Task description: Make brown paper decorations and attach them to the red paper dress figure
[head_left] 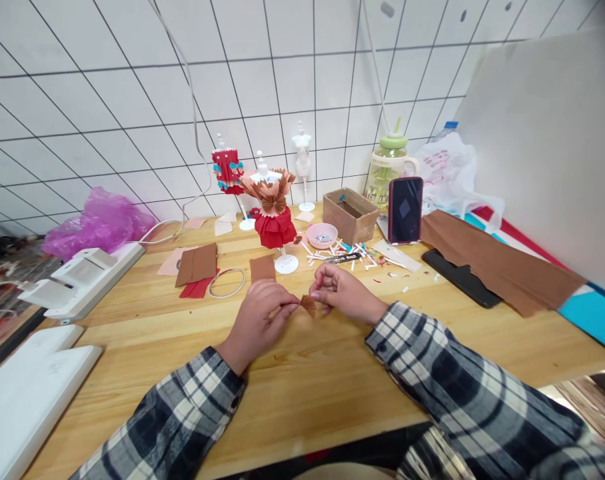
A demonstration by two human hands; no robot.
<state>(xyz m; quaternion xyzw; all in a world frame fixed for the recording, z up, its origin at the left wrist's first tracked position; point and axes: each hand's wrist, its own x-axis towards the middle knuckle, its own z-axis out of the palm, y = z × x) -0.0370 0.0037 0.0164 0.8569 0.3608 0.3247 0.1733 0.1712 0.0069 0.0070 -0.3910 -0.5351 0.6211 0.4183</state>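
Note:
Between my two hands is a small pleated brown paper fan [308,306], held just above the wooden table. My left hand [265,312] pinches its narrow left end between thumb and forefinger. My right hand [345,291] has its fingers curled and closed on the fan's right side. Right behind my hands stands a small white dress form [275,227] wearing a red skirt and a pink and brown pleated paper top. A brown paper square [262,268] lies beyond my left hand, by the form's round base.
Left are stacked brown papers [197,265], a white ring [227,283] and a power strip [95,280]. Toward the back right are a pink bowl [322,235], scattered white strips, a craft knife [346,258], a cardboard box [350,217], a propped phone [405,210] and a jug [390,170].

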